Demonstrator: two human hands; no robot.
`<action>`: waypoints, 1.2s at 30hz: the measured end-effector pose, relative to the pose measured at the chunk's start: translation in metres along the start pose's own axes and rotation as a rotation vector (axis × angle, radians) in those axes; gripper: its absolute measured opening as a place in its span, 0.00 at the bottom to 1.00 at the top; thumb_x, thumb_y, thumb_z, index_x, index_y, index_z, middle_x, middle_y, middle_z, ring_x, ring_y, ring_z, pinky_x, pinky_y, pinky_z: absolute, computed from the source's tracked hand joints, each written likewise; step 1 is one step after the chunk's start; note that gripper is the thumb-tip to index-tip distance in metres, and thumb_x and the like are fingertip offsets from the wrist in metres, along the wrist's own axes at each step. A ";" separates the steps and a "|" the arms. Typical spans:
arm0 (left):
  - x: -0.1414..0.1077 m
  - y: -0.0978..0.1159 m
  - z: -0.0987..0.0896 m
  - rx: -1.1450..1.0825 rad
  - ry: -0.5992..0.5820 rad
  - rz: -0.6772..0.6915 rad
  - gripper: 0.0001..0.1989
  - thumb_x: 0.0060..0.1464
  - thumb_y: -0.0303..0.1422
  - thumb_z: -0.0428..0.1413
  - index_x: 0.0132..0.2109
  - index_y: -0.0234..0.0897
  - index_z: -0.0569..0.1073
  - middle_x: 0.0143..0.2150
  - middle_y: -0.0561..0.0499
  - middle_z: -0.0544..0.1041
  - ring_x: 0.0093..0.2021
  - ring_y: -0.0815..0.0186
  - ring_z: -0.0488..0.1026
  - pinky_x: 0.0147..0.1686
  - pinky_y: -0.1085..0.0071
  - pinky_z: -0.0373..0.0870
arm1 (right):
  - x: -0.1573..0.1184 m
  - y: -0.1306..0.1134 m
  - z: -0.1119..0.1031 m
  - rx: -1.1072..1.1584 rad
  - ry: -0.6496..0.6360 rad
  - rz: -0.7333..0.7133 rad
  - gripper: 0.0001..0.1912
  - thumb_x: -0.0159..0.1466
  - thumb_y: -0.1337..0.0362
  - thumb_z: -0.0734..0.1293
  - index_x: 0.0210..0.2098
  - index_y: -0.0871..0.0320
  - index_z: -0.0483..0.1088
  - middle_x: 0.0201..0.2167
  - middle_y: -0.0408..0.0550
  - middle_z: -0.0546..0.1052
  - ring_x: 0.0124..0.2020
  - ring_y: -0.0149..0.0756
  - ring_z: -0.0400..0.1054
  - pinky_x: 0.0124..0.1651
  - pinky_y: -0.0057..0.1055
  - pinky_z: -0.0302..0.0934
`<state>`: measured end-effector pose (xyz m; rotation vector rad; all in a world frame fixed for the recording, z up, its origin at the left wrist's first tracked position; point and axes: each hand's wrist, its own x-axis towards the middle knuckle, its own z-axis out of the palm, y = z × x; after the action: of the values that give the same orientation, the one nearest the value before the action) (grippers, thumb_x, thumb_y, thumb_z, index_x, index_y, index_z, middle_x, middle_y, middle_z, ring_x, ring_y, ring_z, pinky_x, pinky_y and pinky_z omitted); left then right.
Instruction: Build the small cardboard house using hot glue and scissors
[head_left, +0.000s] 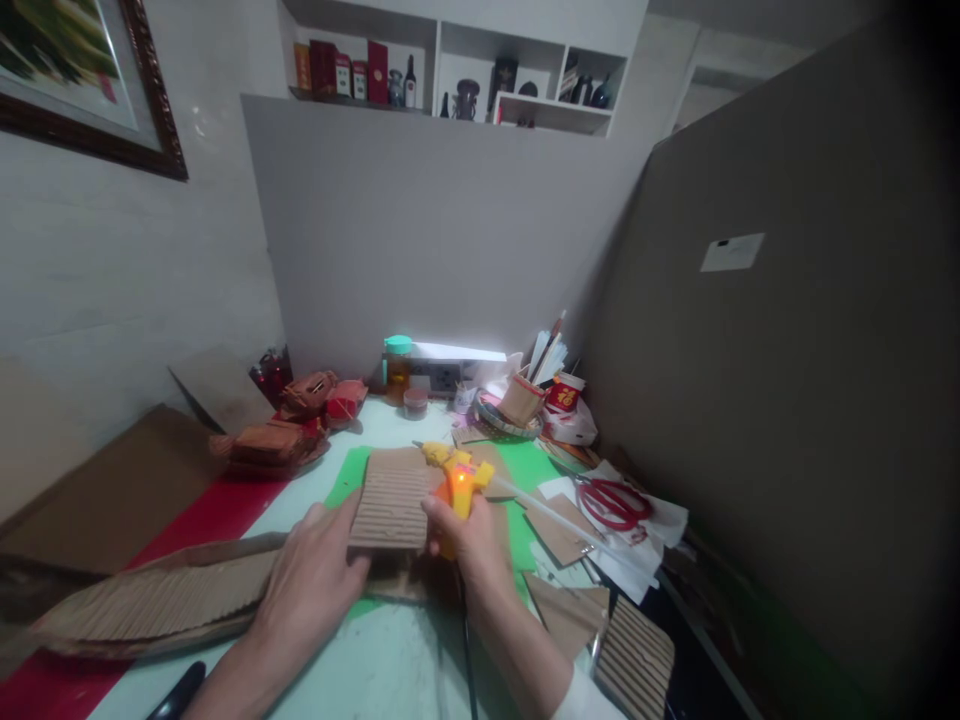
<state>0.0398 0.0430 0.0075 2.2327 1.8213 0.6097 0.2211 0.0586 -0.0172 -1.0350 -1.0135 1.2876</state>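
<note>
My right hand (469, 545) is wrapped round the handle of a yellow glue gun (459, 475), whose nozzle points to the upper left and whose orange light glows. A clear glue stick (551, 508) sticks out of its back. My left hand (319, 565) grips the left edge of a boxy piece of corrugated cardboard (391, 500), its thumb at the lower front. Under my left forearm and out to the left lies a long curved cardboard piece (165, 600) with a ribbed top.
Red scissors (613, 503) lie on white paper at the right, near cardboard scraps (566, 610) and a ribbed block (636, 660). Reddish cardboard models (266, 445) stand at the back left. A green-lidded jar (397, 370) and a brush holder (523, 400) are at the back.
</note>
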 end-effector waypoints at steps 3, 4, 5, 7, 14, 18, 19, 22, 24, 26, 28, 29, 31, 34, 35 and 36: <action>0.001 0.000 0.000 -0.006 0.014 0.014 0.26 0.60 0.27 0.44 0.65 0.31 0.65 0.40 0.41 0.75 0.47 0.46 0.69 0.48 0.52 0.69 | 0.003 0.005 -0.002 0.011 0.028 0.019 0.09 0.71 0.61 0.68 0.46 0.61 0.72 0.32 0.40 0.75 0.24 0.26 0.68 0.26 0.24 0.66; 0.001 0.000 0.000 -0.010 0.021 0.015 0.27 0.60 0.27 0.44 0.65 0.32 0.65 0.40 0.42 0.75 0.47 0.46 0.69 0.48 0.53 0.69 | 0.005 0.008 -0.003 0.018 0.045 0.026 0.09 0.71 0.61 0.68 0.46 0.61 0.71 0.33 0.41 0.75 0.25 0.26 0.69 0.26 0.25 0.67; 0.001 -0.001 0.001 -0.015 0.028 0.017 0.26 0.60 0.27 0.45 0.65 0.32 0.65 0.41 0.42 0.76 0.47 0.47 0.70 0.49 0.53 0.69 | 0.007 0.012 -0.004 0.025 0.064 0.032 0.10 0.72 0.60 0.68 0.47 0.61 0.71 0.34 0.42 0.75 0.26 0.27 0.69 0.27 0.25 0.68; 0.002 -0.002 0.002 -0.029 0.044 0.024 0.26 0.60 0.28 0.46 0.66 0.31 0.65 0.43 0.41 0.77 0.49 0.48 0.69 0.51 0.54 0.69 | 0.012 0.018 -0.007 0.042 0.100 0.041 0.11 0.72 0.60 0.68 0.48 0.61 0.71 0.37 0.44 0.76 0.28 0.29 0.71 0.29 0.27 0.69; 0.002 -0.002 0.005 -0.092 0.143 0.042 0.28 0.59 0.30 0.46 0.64 0.21 0.67 0.49 0.33 0.77 0.49 0.43 0.63 0.54 0.45 0.64 | 0.019 0.031 -0.021 0.133 0.137 0.047 0.12 0.71 0.59 0.68 0.49 0.60 0.72 0.41 0.46 0.77 0.34 0.33 0.74 0.35 0.32 0.72; 0.001 -0.001 0.006 -0.168 0.184 0.049 0.30 0.59 0.34 0.45 0.63 0.17 0.68 0.50 0.30 0.76 0.49 0.42 0.63 0.54 0.43 0.63 | 0.018 0.029 -0.027 0.198 0.119 0.065 0.12 0.71 0.59 0.68 0.49 0.61 0.72 0.42 0.47 0.77 0.35 0.33 0.74 0.36 0.32 0.72; 0.001 -0.001 0.006 -0.193 0.189 0.047 0.31 0.59 0.35 0.45 0.63 0.17 0.68 0.50 0.30 0.76 0.49 0.42 0.63 0.55 0.42 0.63 | 0.017 0.027 -0.029 0.214 0.107 0.070 0.12 0.71 0.60 0.68 0.49 0.61 0.72 0.42 0.47 0.77 0.35 0.33 0.74 0.36 0.32 0.72; 0.003 -0.001 0.005 -0.291 0.203 0.023 0.33 0.57 0.38 0.47 0.63 0.16 0.67 0.52 0.29 0.75 0.51 0.41 0.63 0.56 0.40 0.61 | 0.013 0.017 -0.034 0.254 0.076 0.075 0.11 0.71 0.61 0.69 0.48 0.61 0.72 0.41 0.46 0.77 0.33 0.32 0.73 0.34 0.31 0.72; 0.003 0.000 0.004 -0.381 0.218 -0.010 0.36 0.56 0.41 0.49 0.64 0.16 0.66 0.55 0.27 0.73 0.54 0.40 0.64 0.59 0.39 0.60 | 0.009 0.006 -0.035 0.278 0.071 0.062 0.09 0.71 0.61 0.69 0.46 0.61 0.72 0.38 0.44 0.76 0.31 0.30 0.72 0.32 0.29 0.71; 0.001 0.000 0.003 -0.496 0.217 -0.057 0.39 0.55 0.44 0.52 0.66 0.18 0.63 0.58 0.27 0.71 0.55 0.40 0.66 0.59 0.39 0.61 | 0.003 -0.008 -0.033 0.302 0.070 0.039 0.08 0.71 0.62 0.69 0.44 0.61 0.72 0.35 0.42 0.75 0.28 0.28 0.70 0.29 0.26 0.69; -0.002 0.003 0.001 -0.651 0.170 -0.094 0.42 0.55 0.47 0.55 0.69 0.26 0.58 0.60 0.29 0.69 0.56 0.43 0.70 0.58 0.41 0.65 | -0.006 -0.023 -0.027 0.319 0.067 0.013 0.06 0.71 0.64 0.69 0.43 0.61 0.72 0.32 0.40 0.73 0.25 0.26 0.68 0.26 0.24 0.66; -0.004 0.005 0.000 -0.742 0.136 -0.105 0.44 0.55 0.49 0.57 0.71 0.30 0.55 0.62 0.31 0.69 0.57 0.44 0.71 0.58 0.43 0.67 | -0.011 -0.031 -0.023 0.322 0.062 0.004 0.06 0.70 0.64 0.69 0.42 0.61 0.72 0.30 0.38 0.73 0.24 0.25 0.66 0.25 0.23 0.65; -0.008 0.009 -0.003 -0.928 0.069 -0.107 0.48 0.54 0.50 0.60 0.72 0.35 0.49 0.63 0.33 0.70 0.59 0.47 0.73 0.58 0.50 0.71 | -0.022 -0.045 -0.012 0.317 0.058 -0.014 0.06 0.68 0.66 0.71 0.41 0.61 0.71 0.27 0.36 0.71 0.21 0.23 0.63 0.23 0.21 0.61; -0.012 0.015 -0.007 -1.135 0.028 -0.094 0.49 0.51 0.49 0.64 0.72 0.37 0.52 0.61 0.37 0.75 0.60 0.48 0.74 0.57 0.56 0.74 | -0.038 -0.063 0.005 0.275 0.063 -0.038 0.13 0.60 0.63 0.76 0.37 0.61 0.71 0.20 0.35 0.69 0.19 0.23 0.61 0.23 0.19 0.58; -0.013 0.016 -0.008 -1.176 0.030 -0.089 0.46 0.51 0.49 0.64 0.71 0.38 0.56 0.59 0.38 0.77 0.60 0.47 0.74 0.56 0.57 0.74 | -0.043 -0.068 0.010 0.255 0.062 -0.042 0.15 0.58 0.61 0.77 0.36 0.61 0.71 0.19 0.36 0.69 0.19 0.23 0.62 0.24 0.19 0.59; -0.014 0.015 -0.007 -1.203 0.042 -0.090 0.43 0.52 0.50 0.64 0.69 0.39 0.60 0.58 0.39 0.78 0.61 0.47 0.73 0.56 0.57 0.75 | -0.048 -0.072 0.015 0.234 0.052 -0.045 0.16 0.57 0.59 0.78 0.36 0.61 0.72 0.18 0.36 0.70 0.19 0.24 0.63 0.24 0.20 0.60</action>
<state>0.0479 0.0255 0.0172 1.2928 1.0241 1.2757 0.2228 0.0100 0.0555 -0.8574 -0.8207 1.3015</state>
